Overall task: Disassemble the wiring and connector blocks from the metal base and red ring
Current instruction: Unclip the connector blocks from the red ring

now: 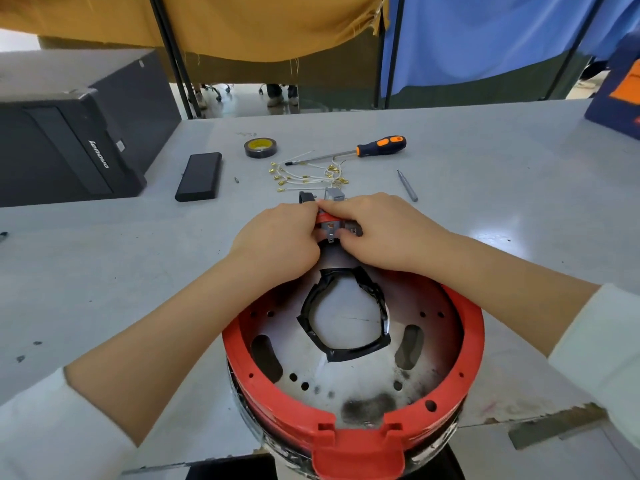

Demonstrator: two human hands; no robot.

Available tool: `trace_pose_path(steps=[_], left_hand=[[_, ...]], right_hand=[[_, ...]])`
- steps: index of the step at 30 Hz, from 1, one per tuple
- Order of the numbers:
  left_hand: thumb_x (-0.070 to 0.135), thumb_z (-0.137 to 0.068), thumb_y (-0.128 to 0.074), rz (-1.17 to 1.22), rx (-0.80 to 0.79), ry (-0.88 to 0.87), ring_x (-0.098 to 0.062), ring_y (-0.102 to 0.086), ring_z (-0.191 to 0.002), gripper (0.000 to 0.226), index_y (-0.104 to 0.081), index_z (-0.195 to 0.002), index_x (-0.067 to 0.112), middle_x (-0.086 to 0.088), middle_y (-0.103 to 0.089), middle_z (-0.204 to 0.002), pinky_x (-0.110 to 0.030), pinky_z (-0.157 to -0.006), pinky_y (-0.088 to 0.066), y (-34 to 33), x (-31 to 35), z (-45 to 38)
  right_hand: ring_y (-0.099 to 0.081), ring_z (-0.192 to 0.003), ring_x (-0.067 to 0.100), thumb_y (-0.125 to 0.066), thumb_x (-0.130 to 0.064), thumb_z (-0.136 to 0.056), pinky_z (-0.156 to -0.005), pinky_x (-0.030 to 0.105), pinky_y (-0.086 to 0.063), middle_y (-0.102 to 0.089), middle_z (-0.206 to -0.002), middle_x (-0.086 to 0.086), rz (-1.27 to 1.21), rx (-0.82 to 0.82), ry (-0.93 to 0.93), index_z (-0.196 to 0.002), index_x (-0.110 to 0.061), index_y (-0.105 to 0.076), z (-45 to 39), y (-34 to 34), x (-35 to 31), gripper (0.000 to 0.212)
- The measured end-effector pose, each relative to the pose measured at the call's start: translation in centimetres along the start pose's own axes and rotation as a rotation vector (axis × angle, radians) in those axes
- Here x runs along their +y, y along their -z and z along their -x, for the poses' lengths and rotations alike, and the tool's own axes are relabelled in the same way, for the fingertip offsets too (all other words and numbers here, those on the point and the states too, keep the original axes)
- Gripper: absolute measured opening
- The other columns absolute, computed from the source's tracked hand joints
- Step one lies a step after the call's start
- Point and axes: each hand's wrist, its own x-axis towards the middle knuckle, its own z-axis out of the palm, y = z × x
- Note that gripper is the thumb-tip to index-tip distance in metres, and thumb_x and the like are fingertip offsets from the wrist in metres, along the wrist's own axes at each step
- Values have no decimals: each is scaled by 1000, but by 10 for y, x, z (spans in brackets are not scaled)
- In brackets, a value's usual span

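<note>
Head view: scorched base (363, 407), red ring (474, 327)

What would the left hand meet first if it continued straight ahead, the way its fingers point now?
Probably the connector block that the left hand and right hand both grip; depth is unclear.

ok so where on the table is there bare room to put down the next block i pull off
Bare table right of the metal bit, and left of the red ring below the black case. Crowded between tape roll, screwdriver and loose wires.
</note>
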Motion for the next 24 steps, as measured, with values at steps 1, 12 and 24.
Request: trace_pose_path(steps=[1,12,24], left_hand=[[29,-92,-47,-10,12,7,-30,-56,-88,21,-53,-109,19,-9,-62,-105,-31,-62,-35,-1,1,1],[23,-80,-51,-80,65,50,-17,-36,-54,4,-49,-79,19,3,-37,-63,-24,-43,-22,1,10,1],[30,-90,-49,-39,34,3,-29,-54,-81,18,-56,-102,17,-11,-62,-100,-29,-57,-31,-1,3,-1]], right_hand=[[-58,-96,33,-45,-17,-88,-77,42,-47,-66,-103,10,10,9,10,-137,-30,-47,0,-1,0,50],[-57,-98,34,-43,-19,-88,-74,39,-47,-65,-108,11,92,69,25,-137,-31,-44,-4,-9,3,51],[-58,-87,33,-48,-17,-87,-71,43,-47,-65,-94,11,8,39,14,-133,-25,-50,-1,-2,2,46]])
